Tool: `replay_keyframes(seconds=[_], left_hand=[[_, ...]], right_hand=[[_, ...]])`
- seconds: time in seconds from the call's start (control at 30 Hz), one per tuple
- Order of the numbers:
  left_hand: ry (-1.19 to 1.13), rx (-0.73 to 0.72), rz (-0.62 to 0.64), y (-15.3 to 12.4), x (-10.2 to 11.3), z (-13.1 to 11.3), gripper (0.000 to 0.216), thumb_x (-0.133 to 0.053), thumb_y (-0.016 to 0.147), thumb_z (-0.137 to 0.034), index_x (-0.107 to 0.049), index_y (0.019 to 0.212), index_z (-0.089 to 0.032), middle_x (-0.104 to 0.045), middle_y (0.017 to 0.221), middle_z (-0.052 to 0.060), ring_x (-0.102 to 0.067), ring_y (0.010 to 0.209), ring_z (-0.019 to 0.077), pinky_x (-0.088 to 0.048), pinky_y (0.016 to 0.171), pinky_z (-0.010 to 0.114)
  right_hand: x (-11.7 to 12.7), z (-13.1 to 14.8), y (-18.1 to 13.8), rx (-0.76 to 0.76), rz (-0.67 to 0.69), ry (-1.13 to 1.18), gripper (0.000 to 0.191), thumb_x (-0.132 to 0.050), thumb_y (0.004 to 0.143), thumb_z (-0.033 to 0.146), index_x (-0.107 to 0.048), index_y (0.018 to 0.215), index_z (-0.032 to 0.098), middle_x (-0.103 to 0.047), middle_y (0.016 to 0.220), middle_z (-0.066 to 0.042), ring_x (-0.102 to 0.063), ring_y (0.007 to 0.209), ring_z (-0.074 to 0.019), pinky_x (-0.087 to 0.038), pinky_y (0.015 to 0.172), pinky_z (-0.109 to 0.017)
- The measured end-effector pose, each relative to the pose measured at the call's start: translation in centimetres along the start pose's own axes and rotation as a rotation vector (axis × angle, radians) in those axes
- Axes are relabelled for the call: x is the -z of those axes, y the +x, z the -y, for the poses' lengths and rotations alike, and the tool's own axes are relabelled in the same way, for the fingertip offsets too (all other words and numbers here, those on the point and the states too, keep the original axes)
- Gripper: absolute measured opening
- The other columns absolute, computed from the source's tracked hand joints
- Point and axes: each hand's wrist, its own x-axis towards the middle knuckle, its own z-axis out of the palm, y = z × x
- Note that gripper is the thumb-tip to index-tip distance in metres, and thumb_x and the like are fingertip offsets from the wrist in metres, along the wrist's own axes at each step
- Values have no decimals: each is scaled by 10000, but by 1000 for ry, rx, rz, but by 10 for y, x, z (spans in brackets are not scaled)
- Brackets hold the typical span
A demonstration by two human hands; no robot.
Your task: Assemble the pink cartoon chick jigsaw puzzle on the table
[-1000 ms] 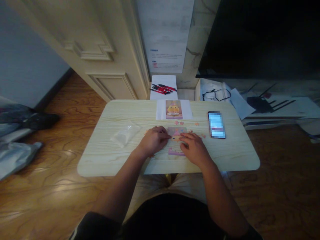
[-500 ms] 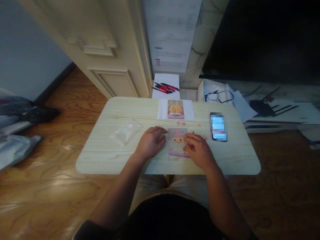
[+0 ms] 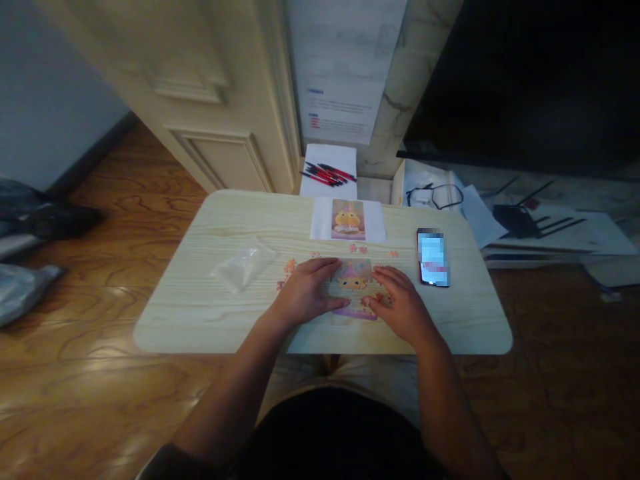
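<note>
A partly assembled jigsaw puzzle (image 3: 353, 283) with a yellow cartoon face and a purple lower edge lies flat on the table (image 3: 190, 320). My left hand (image 3: 310, 290) rests along its left side, thumb and fingers apart. My right hand (image 3: 397, 300) lies at the right side, thumb and fingers spread on the edge. Loose puzzle pieces (image 3: 289, 266) lie left of my left hand, and more pieces (image 3: 358, 249) lie beyond the puzzle. A few by the right hand are partly covered by it. Behind is a paper with a printed reference picture (image 3: 349, 220).
A clear plastic bag (image 3: 245, 265) lies on the left of the table, and a phone (image 3: 433, 257) with a lit screen on the right. Red and black pens (image 3: 329, 175) lie on white paper beyond the far edge. A black router (image 3: 515, 220) stands on the shelf at right.
My left hand has moved its thumb down across the puzzle's lower left. My right fingers have gone from a pinch to spread along the right side. The view has shifted slightly.
</note>
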Motion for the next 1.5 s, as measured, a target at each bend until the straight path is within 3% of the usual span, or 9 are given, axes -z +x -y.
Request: replay_keyframes(seconds=[0.2,0.47,0.63,0.8,1.1,1.5], left_hand=[[139,13,30,-1,2,1,620,-788,810,-550,-673,1334,-241,-658,1398,91,-583,1300,344,-419,1148,552],[143,12,55,-2,8,-3,671,-783,816,-537,-608,1415,-291,-616,1468,61,-538,1351,335,-377,1163,546],[132,43,-14,-19,12,-4,683,-777,814,-588,-612,1400,-279,-634,1436,81,-556,1340,331,-383,1169,570],[110,44,-111,-36,12,-2,530,-757,841,-571,-692,1274,-271,-703,1313,78,-641,1239,301,-404,1175,563],[89,14,-140,-34,3,-9,515,-755,855,-527,-675,1291,-265,-720,1277,77,-669,1184,282,-514,1071,518],[93,50,-153,-42,5,-11,490,-753,862,-528,-685,1262,-254,-727,1248,84,-681,1140,287,-537,1040,512]], right_hand=[[-9,-4,3,33,30,-75,425,-735,898,291,-700,1321,282,-665,1410,-35,-475,1410,-307,-384,1195,-568],[-8,0,3,29,25,-114,405,-734,893,315,-712,1297,294,-675,1391,-37,-496,1382,-316,-396,1176,-577],[-2,-3,-4,25,-29,-99,389,-725,901,332,-715,1284,262,-657,1407,-64,-521,1359,-298,-418,1177,-529],[11,-15,-14,-80,-133,-109,291,-623,936,265,-748,1198,248,-684,1320,-91,-599,1248,-282,-467,1128,-516],[28,-23,-30,-237,-213,-145,312,-566,929,260,-746,1179,211,-711,1197,-109,-650,1118,-284,-511,1058,-494],[40,-37,-21,-365,-229,-264,304,-563,909,269,-764,1119,180,-725,1080,-115,-663,818,-239,-550,875,-430]])
